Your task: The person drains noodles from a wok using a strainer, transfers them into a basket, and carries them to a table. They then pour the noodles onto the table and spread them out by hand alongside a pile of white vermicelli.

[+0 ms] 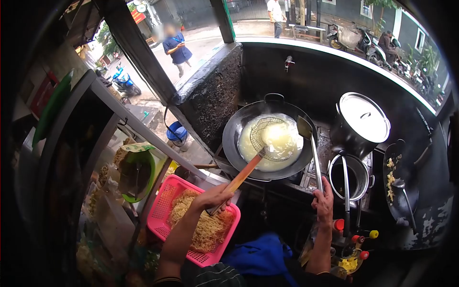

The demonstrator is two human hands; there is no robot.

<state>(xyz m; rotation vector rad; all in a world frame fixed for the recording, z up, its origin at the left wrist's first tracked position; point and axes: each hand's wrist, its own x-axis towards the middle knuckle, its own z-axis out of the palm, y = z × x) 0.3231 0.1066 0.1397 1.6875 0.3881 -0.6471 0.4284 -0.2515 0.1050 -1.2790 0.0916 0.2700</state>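
Observation:
My left hand (pixel 214 197) is closed round the wooden handle of a wire skimmer (pixel 260 135). The skimmer's mesh rests in pale, cloudy liquid inside a large dark wok (pixel 233 143), with a light mass of food on or beside the mesh. In my right hand (pixel 323 201) is the metal handle of a spatula (pixel 304 128), its blade over the wok's right rim. A pink plastic basket (pixel 158 221) of yellow noodles (pixel 203 229) sits beneath my left forearm.
Right of the wok stand a lidded pot (pixel 363 117) and an open pot (pixel 366 191) with a long handle across it. Farther right, another wok (pixel 389 210) holds food scraps and a ladle (pixel 405 196). Red-capped bottles (pixel 338 225) crowd my right forearm. A person (pixel 178 48) stands outside.

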